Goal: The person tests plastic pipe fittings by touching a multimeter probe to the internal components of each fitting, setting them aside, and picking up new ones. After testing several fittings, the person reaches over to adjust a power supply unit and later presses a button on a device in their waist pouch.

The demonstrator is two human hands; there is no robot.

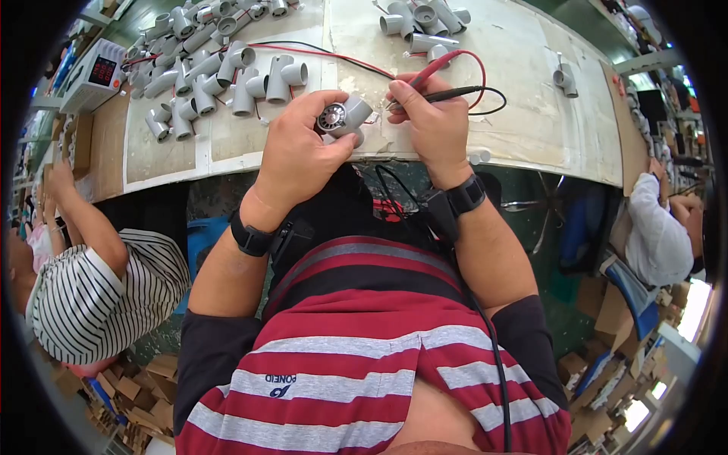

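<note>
My left hand (297, 148) is wrapped round a grey T-shaped plastic fitting (356, 112), held over the front edge of the table. One round end of it, with a dark, spoked insert, faces up. In my right hand (440, 136), just to the right, a red test probe (432, 68) and a black test probe (453, 93) are pinched together. Their tips point left toward the fitting, beside a small white connector (371, 118); whether they touch it I cannot tell. Red and black leads run from the probes across the table.
Many similar grey fittings (205, 83) lie heaped at the left of the table (531, 136). A smaller group (425, 19) is at the back, and a single fitting (564, 80) at right. A white power supply (95, 74) with a lit display stands far left. Other people sit on both sides.
</note>
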